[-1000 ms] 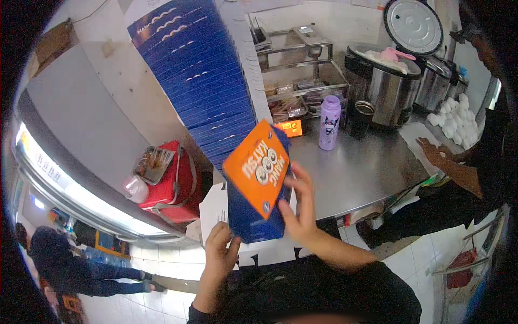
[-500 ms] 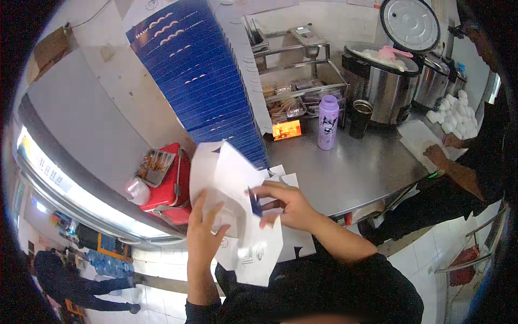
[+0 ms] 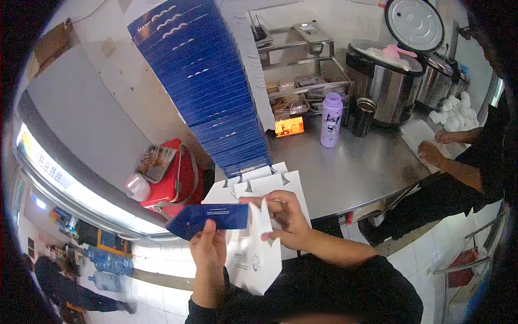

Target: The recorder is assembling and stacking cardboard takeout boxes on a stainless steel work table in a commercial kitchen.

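In front of my body I hold a partly folded cardboard food box [image 3: 186, 222], blue outside and white inside. My left hand [image 3: 209, 252] grips its blue panel, the thumb on top and the fingers mostly behind. Around a raised white flap on the box's other end curl the fingers of my right hand [image 3: 294, 221]. Under the box lie flat white box blanks [image 3: 288, 186] with slotted edges, partly covered by my hands. A tall stack of blue boxes [image 3: 202, 81] rises just beyond them.
A purple bottle [image 3: 331, 121], a dark tumbler [image 3: 363, 117] and a lit phone [image 3: 290, 126] stand on the steel counter [image 3: 307, 173]. Rice cookers [image 3: 396, 89] are farther back. At the right a co-worker's hands [image 3: 434, 154] work over white paper. A red cooler [image 3: 181, 178] sits left.
The box has turned, so its blue side now faces up in my left hand. My right hand has closed around a white flap. At the left, a distant person has shifted.
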### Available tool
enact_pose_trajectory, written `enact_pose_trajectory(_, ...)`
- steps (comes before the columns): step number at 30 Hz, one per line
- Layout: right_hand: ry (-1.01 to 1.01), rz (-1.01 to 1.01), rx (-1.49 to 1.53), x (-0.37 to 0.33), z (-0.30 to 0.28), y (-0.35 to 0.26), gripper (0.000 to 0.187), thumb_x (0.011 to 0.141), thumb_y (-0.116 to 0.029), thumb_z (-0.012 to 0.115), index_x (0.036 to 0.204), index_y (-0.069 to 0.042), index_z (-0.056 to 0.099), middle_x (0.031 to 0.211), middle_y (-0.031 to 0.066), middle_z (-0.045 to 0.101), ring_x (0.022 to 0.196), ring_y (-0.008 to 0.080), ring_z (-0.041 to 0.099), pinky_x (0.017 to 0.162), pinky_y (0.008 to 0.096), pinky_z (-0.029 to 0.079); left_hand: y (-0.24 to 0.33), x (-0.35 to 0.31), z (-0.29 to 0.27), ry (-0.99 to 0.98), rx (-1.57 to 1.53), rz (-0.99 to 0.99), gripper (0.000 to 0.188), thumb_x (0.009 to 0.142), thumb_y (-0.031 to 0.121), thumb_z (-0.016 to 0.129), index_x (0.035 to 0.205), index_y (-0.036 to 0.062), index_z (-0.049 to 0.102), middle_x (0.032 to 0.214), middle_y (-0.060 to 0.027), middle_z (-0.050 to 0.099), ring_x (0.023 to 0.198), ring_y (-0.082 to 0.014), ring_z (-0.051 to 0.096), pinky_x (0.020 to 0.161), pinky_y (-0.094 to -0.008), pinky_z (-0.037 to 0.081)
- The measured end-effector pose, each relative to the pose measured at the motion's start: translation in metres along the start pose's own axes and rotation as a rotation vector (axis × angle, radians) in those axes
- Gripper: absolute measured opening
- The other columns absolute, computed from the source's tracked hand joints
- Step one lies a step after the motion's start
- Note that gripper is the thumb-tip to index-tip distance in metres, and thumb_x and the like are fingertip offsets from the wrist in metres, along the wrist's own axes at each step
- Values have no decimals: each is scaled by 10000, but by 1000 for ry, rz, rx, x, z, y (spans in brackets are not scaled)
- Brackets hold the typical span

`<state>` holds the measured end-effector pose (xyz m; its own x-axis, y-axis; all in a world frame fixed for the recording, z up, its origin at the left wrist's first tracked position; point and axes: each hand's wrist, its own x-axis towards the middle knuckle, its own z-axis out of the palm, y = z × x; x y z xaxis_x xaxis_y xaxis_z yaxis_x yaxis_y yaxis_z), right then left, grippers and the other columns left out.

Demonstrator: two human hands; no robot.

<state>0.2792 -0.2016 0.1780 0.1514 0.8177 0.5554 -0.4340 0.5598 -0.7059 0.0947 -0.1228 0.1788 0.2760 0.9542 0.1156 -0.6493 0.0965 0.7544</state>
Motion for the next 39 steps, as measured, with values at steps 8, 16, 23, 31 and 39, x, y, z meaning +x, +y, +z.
enact_pose_trajectory(8, -307, -273, -1037, -4, -25, -20, 438, 785, -162, 786, 1208, -116, 684, 1390, 179, 515, 1181, 381, 575, 992, 431, 485, -8, -6, -12, -244, 38, -7, 147, 965, -32, 549, 1075, -21, 646, 1079, -131, 686, 985, -241, 677, 892, -438, 573)
enact_pose_trajectory(16, 75, -278, -889, -24, -14, 5, 419, 703, -111, 841, 1107, -71, 738, 1369, 211, 551, 1234, 347, 573, 986, 392, 490, -36, -33, -3, -275, 510, -51, 248, 988, 84, 573, 1215, -2, 623, 1235, -117, 632, 1132, -168, 577, 963, -298, 464)
enact_pose_trajectory(23, -72, -236, -1170, -21, -25, -6, 363, 808, -233, 767, 1128, -69, 718, 1402, 178, 534, 1224, 418, 533, 1054, 481, 418, -17, -17, -5, -393, 1014, -6, 173, 910, -40, 604, 1072, -57, 659, 1094, -163, 683, 971, -221, 679, 786, -350, 544)
enact_pose_trajectory(31, -71, -111, -955, -12, -45, 9, 252, 817, -230, 769, 1003, -91, 672, 1419, 160, 479, 1328, 418, 411, 1082, 535, 363, -17, -12, -13, -544, 1595, 150, 455, 866, 14, 644, 1308, 58, 544, 922, -191, 699, 812, -384, 681, 742, -440, 532)
enact_pose_trajectory(39, -45, -258, -1246, -14, -33, 15, 192, 788, -205, 796, 923, -115, 694, 1383, 136, 513, 1341, 407, 417, 1108, 595, 317, -15, -11, -1, -525, 1475, 41, 607, 858, 6, 671, 1413, 89, 438, 814, -163, 713, 805, -352, 706, 720, -416, 537)
